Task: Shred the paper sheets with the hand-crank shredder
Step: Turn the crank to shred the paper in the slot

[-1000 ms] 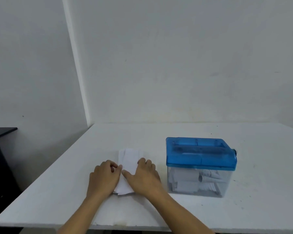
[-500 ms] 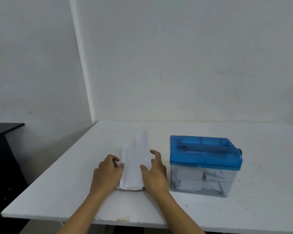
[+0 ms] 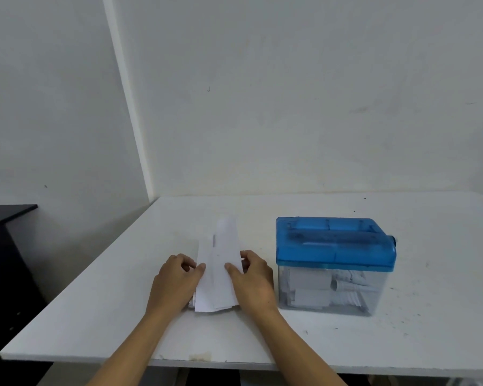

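One view, head: pinching sheets (image 3: 219, 254) at both edges with left hand (image 3: 175, 280) and right hand (image 3: 253, 278), fingers curled, on counter (image 3: 123, 316) just beside shredder (image 3: 335, 246). Partly done, judging by scraps (image 3: 312, 291) inside; feeding and cranking these left to do.

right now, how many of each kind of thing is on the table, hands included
hands: 2 (left hand, right hand)
paper stack: 1, single sheets can't be counted
shredder: 1
total: 4
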Motion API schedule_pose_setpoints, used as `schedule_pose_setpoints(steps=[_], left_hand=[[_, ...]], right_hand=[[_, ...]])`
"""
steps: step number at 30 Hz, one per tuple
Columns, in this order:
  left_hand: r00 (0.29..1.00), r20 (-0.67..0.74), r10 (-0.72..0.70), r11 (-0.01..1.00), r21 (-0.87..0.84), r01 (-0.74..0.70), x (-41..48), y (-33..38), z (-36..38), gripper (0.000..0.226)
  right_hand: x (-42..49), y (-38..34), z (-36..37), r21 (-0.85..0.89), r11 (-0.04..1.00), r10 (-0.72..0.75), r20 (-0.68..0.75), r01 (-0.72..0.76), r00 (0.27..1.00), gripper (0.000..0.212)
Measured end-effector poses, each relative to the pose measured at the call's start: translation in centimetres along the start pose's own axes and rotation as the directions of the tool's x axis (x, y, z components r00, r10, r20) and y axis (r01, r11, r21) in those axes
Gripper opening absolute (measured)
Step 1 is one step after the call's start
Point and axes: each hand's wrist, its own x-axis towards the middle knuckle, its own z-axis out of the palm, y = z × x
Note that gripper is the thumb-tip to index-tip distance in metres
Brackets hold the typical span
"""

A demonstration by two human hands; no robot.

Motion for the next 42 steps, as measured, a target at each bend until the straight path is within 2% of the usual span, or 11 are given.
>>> schedule_pose_setpoints(steps=[2,4,8,13,16,20,25,29,33,38,42], left_hand=[[0.999,-0.038,0.01,0.998,-0.06,-0.012,0.0,-0.1,0.2,0.025],[0.998,-0.058,0.023,0.991,-0.131,-0.031,0.2,0.0,0.0,0.023],[0.995,0.073,0.068,0.992,-0.111,-0.06,0.0,0.1,-0.1,0.03],[0.988,0.119,0.096,0.991,-0.1,-0.085,-0.1,0.2,-0.3,0.031],[0.989,0.098,0.116,0.988,-0.117,-0.104,-0.3,0.4,-0.6,0.028],[0.988,0.035,0.149,0.97,-0.197,-0.14,-1.0,1.3,-1.0,0.009],[0.995,0.032,0.1,0.934,-0.348,-0.083,-1.6,1.7,-1.8,0.021],[0.993,0.013,0.121,0.887,-0.451,-0.102,-1.9,3.4,-3.7,0.024],[0.983,0.025,0.18,0.864,-0.481,-0.146,-2.7,7.6,-5.4,0.033],[0.995,0.0,0.104,0.717,-0.693,-0.075,-4.3,13.6,-5.8,0.029],[0.995,-0.023,0.101,0.734,-0.673,-0.09,-4.0,16.4,-5.5,0.02]], right_hand=[[-0.1,0.0,-0.1,0.019,1.0,-0.005,0.0,0.005,1.0,0.034],[-0.2,-0.2,0.0,0.018,1.0,-0.006,-0.004,0.006,1.0,0.036],[-0.2,-0.2,0.2,-0.014,1.0,-0.014,0.005,0.014,1.0,0.039],[-0.1,-0.3,0.2,-0.017,1.0,-0.016,0.012,0.017,1.0,0.034],[-0.1,-0.2,0.2,-0.049,0.999,-0.015,0.017,0.016,1.0,0.032],[-0.2,-0.2,0.2,-0.106,0.994,-0.037,0.018,0.039,0.999,0.037],[-0.4,-0.6,0.2,-0.118,0.988,-0.1,0.018,0.101,0.995,0.03],[-0.9,-2.1,0.4,-0.013,0.986,-0.164,0.085,0.166,0.983,0.018],[-1.8,-5.9,0.0,0.114,0.958,-0.272,0.079,0.262,0.959,0.026],[-2.7,-10.0,-2.0,0.169,0.92,-0.369,0.06,0.355,0.928,0.042],[-2.9,-11.5,-5.4,0.175,0.92,-0.368,0.078,0.351,0.927,0.052]])
